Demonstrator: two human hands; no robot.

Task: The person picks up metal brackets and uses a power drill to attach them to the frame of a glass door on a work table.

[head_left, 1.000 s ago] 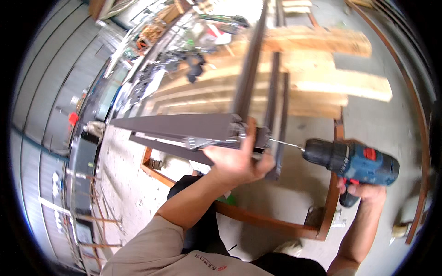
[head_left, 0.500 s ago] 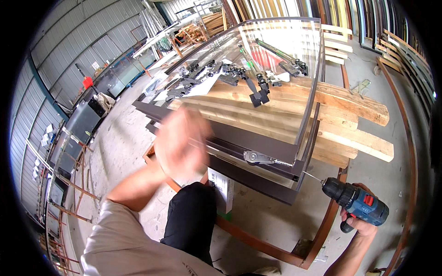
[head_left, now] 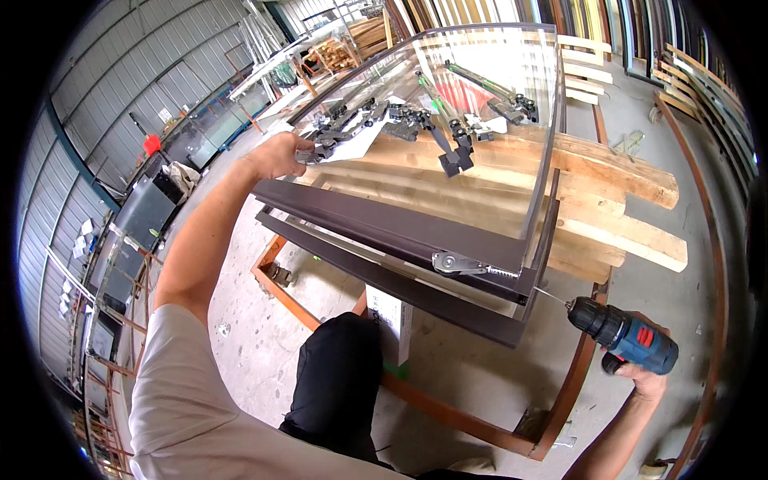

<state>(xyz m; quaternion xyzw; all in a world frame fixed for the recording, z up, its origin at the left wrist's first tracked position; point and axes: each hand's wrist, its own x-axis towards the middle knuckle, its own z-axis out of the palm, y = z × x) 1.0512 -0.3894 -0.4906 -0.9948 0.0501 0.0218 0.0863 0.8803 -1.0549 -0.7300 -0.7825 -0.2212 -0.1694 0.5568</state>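
My right hand is wrapped round the grip of a blue and black cordless drill. Its long thin bit points at the near right corner of a dark brown framed glass panel. A small metal roller fitting with a spring or screw sits in the frame's near edge. My left hand is at the panel's left side, fingers curled beside a pile of black hardware pieces on the glass. What those fingers hold, if anything, I cannot make out.
Wooden planks lie under the glass and stick out to the right. A rusty brown steel frame stands below, with a white box by my knee. Long profiles lean at the back.
My left hand has swung from the panel's near edge up and away to its left side, by the black hardware. The drill has shifted slightly in view; my right hand keeps its hold.
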